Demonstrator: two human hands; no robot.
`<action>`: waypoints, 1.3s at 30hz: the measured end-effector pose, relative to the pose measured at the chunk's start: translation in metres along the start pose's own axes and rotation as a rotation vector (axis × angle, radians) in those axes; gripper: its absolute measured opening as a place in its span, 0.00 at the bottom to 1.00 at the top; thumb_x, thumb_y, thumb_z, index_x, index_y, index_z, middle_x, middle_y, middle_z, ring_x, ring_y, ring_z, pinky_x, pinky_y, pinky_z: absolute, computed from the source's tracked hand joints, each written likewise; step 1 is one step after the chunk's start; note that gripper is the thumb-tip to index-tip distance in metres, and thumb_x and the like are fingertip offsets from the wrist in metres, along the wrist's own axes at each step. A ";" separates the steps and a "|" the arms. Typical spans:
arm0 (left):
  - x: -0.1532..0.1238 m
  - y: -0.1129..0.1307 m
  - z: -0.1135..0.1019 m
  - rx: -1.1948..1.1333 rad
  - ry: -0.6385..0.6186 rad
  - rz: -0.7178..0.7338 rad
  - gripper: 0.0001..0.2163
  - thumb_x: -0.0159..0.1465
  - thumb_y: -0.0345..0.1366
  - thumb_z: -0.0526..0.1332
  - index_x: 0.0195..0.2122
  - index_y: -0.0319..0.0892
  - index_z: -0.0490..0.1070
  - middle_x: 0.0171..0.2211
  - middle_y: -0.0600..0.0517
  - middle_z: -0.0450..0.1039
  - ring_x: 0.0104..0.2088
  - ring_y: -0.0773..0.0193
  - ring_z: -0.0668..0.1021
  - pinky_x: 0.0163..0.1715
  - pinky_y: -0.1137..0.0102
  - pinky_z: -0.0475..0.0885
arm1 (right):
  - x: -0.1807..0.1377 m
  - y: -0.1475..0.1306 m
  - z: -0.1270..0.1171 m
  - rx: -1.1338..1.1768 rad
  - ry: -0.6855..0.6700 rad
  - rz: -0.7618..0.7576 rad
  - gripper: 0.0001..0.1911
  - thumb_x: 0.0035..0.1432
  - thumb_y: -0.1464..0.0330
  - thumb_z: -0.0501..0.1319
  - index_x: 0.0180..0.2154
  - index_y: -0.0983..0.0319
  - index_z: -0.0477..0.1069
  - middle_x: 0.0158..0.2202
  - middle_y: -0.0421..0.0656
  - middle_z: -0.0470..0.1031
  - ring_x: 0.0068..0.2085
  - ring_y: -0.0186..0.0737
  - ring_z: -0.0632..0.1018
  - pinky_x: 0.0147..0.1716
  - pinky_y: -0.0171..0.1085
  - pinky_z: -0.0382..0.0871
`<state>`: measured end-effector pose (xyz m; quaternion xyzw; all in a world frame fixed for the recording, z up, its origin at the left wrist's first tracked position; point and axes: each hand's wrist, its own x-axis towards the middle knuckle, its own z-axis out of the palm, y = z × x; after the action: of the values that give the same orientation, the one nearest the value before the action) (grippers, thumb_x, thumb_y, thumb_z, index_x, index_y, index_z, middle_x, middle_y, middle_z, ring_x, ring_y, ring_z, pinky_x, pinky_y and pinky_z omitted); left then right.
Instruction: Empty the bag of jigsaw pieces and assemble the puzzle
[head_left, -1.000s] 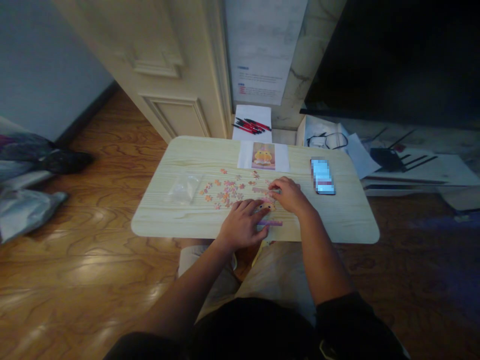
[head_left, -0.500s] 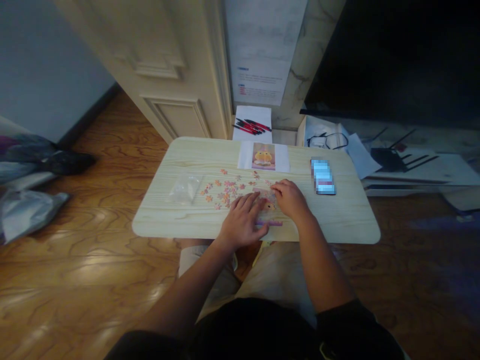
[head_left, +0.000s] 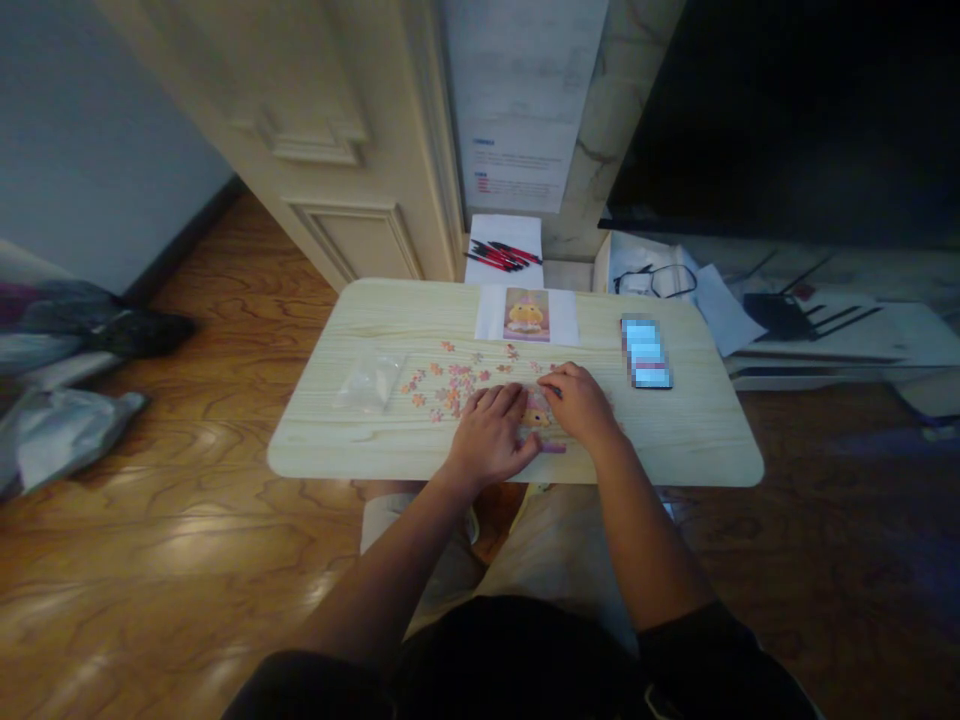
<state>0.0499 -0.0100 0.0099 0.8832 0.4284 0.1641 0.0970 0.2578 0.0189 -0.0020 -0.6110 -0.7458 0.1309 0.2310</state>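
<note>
Partly joined jigsaw pieces, a puzzle section point(head_left: 537, 414) with a yellow and pink picture, lie on the small table point(head_left: 375, 445) in front of me. My left hand point(head_left: 489, 428) rests flat over the left side of that section, thumb stretched out toward its lower edge. At the section's upper right, my right hand point(head_left: 579, 402) has thumb and forefinger pinched together; whatever is between them is too small to make out. Loose puzzle pieces point(head_left: 456, 385) lie scattered left of and beyond my left hand. The hands cover part of the section.
A printed picture sheet point(head_left: 564, 318) lies at the table's far edge. To the right is a phone point(head_left: 646, 353), to the left a clear plastic bag point(head_left: 369, 383). Red and black pens point(head_left: 504, 256) rest on paper beyond the table. A dark screen point(head_left: 795, 120) stands behind right.
My right hand has shifted slightly down and left over the puzzle section, its fingertips nearer my left hand. My left hand stays on the section, its fingers drawn a little closer together.
</note>
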 end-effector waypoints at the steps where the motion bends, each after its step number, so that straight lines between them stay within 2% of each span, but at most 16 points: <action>1: 0.000 0.000 -0.001 0.002 -0.001 -0.005 0.30 0.66 0.51 0.60 0.65 0.41 0.67 0.65 0.41 0.68 0.62 0.44 0.70 0.63 0.50 0.63 | 0.000 -0.001 0.000 -0.001 -0.002 -0.002 0.12 0.66 0.72 0.62 0.48 0.58 0.82 0.47 0.48 0.78 0.54 0.46 0.76 0.58 0.43 0.69; 5: 0.001 0.000 -0.001 0.007 -0.003 -0.013 0.30 0.66 0.51 0.60 0.66 0.42 0.66 0.63 0.42 0.69 0.59 0.44 0.71 0.60 0.50 0.64 | 0.000 -0.002 0.000 -0.005 -0.008 -0.015 0.13 0.66 0.73 0.61 0.47 0.58 0.82 0.47 0.47 0.78 0.53 0.45 0.76 0.57 0.42 0.69; 18: 0.002 -0.002 0.001 -0.030 0.028 -0.002 0.28 0.66 0.50 0.60 0.65 0.45 0.66 0.63 0.42 0.68 0.60 0.42 0.70 0.60 0.49 0.63 | 0.009 -0.004 -0.001 0.029 -0.027 -0.040 0.11 0.64 0.76 0.62 0.41 0.59 0.82 0.42 0.45 0.79 0.47 0.43 0.77 0.53 0.40 0.70; 23: -0.002 0.000 -0.001 -0.045 0.016 0.027 0.23 0.67 0.47 0.60 0.61 0.43 0.69 0.64 0.42 0.68 0.61 0.44 0.70 0.61 0.50 0.64 | 0.014 -0.003 -0.005 0.071 -0.059 -0.049 0.13 0.63 0.77 0.61 0.41 0.59 0.83 0.41 0.44 0.81 0.45 0.43 0.78 0.52 0.40 0.70; 28: -0.008 -0.005 0.001 -0.093 0.029 0.104 0.20 0.69 0.42 0.58 0.60 0.43 0.72 0.63 0.43 0.70 0.62 0.48 0.70 0.63 0.52 0.65 | -0.009 0.010 -0.023 0.121 0.109 0.020 0.16 0.64 0.78 0.57 0.46 0.61 0.81 0.46 0.47 0.81 0.50 0.46 0.78 0.54 0.44 0.70; 31: -0.013 -0.008 0.004 -0.118 0.029 0.139 0.17 0.69 0.42 0.58 0.56 0.43 0.75 0.58 0.44 0.74 0.57 0.50 0.74 0.58 0.53 0.69 | -0.033 0.011 -0.028 0.079 0.126 0.043 0.17 0.64 0.78 0.56 0.45 0.61 0.81 0.45 0.47 0.81 0.49 0.48 0.77 0.54 0.46 0.70; 35: -0.015 -0.009 0.006 -0.122 0.016 0.153 0.17 0.69 0.43 0.58 0.56 0.45 0.76 0.54 0.44 0.76 0.53 0.50 0.76 0.54 0.52 0.70 | -0.059 -0.005 -0.020 0.074 0.117 0.027 0.18 0.63 0.78 0.57 0.45 0.58 0.82 0.48 0.46 0.81 0.52 0.49 0.76 0.58 0.48 0.69; 39: -0.016 -0.007 0.006 -0.102 0.009 0.149 0.18 0.68 0.43 0.58 0.57 0.46 0.76 0.55 0.44 0.76 0.54 0.49 0.76 0.54 0.52 0.70 | -0.072 -0.020 -0.006 0.071 0.102 -0.016 0.19 0.63 0.77 0.58 0.48 0.56 0.81 0.51 0.45 0.80 0.54 0.50 0.75 0.59 0.50 0.68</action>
<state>0.0379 -0.0184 -0.0010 0.9059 0.3529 0.1963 0.1277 0.2546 -0.0558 -0.0003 -0.6023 -0.7327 0.1241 0.2915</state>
